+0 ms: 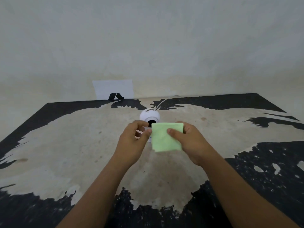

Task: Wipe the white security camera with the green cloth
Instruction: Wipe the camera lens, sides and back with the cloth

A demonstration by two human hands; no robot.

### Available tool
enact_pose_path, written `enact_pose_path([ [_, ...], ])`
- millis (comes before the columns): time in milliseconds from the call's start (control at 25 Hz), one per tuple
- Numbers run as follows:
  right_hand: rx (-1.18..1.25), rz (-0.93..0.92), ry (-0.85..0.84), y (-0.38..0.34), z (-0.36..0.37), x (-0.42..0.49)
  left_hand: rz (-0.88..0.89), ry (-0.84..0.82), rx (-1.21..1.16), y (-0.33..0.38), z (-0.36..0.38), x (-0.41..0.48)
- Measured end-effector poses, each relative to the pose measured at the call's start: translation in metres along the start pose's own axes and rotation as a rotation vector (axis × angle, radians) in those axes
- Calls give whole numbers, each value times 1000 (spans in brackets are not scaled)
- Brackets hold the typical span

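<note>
A pale, stained plaster wall (148, 38) fills the far half of the view. Below it lies the table (69, 145), a black top with most of its coating worn off to a beige, blotchy surface; black remains along the far edge, the right side and the near edge. Two bare forearms reach in from the near edge toward the middle.

A white sheet of paper (113, 88) leans on the wall at the far left of centre, with a small black folded stand (116, 96) just in front of it.

The square, folded light green cloth (166, 137) hangs in front of the lower right of the round white security camera (149, 116), hiding its base. The right hand (189, 142) pinches the cloth's right edge, thumb on the near face. The left hand (131, 142) is curled narrow beside the cloth's left edge, thumb tip touching it; whether it grips is unclear. The camera's dark lens faces the viewer, partly covered by the left fingers. A thin white cable (162, 101) runs from the camera toward the wall.
</note>
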State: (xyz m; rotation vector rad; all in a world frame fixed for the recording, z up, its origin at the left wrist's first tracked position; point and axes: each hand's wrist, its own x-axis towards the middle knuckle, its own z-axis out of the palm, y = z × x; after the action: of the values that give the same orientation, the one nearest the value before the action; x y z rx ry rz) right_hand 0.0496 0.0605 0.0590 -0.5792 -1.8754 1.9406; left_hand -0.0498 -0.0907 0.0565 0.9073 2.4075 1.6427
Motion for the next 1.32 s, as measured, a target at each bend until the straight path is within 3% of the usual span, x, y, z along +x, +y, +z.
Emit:
enact_pose_path([
  [120, 48, -73, 282, -7, -4, 29, -102, 12, 174, -30, 6, 17],
  [240, -211, -207, 423, -6, 3, 53, -166, -76, 262, -50, 17, 34],
  [320, -362, -257, 390, -3, 13, 61, -171, -104, 273, -55, 23, 44],
  [520, -378, -271, 133, 23, 33, 62, -130, -92, 440, -58, 34, 58],
  [680, -445, -348, 88, 27, 43, 60, -104, -96, 452, -63, 34, 62],
  [880, -727, -436, -18, 12, 49, 78, -85, -116, 483, -68, 33, 67],
  [1120, -509, -200, -20, 15, 45, 86, -64, -107, 437, -70, 33, 66],
  [1320, -633, -319, -23, 28, 49, 66, -87, -95, 441, -68, 33, 62],
])
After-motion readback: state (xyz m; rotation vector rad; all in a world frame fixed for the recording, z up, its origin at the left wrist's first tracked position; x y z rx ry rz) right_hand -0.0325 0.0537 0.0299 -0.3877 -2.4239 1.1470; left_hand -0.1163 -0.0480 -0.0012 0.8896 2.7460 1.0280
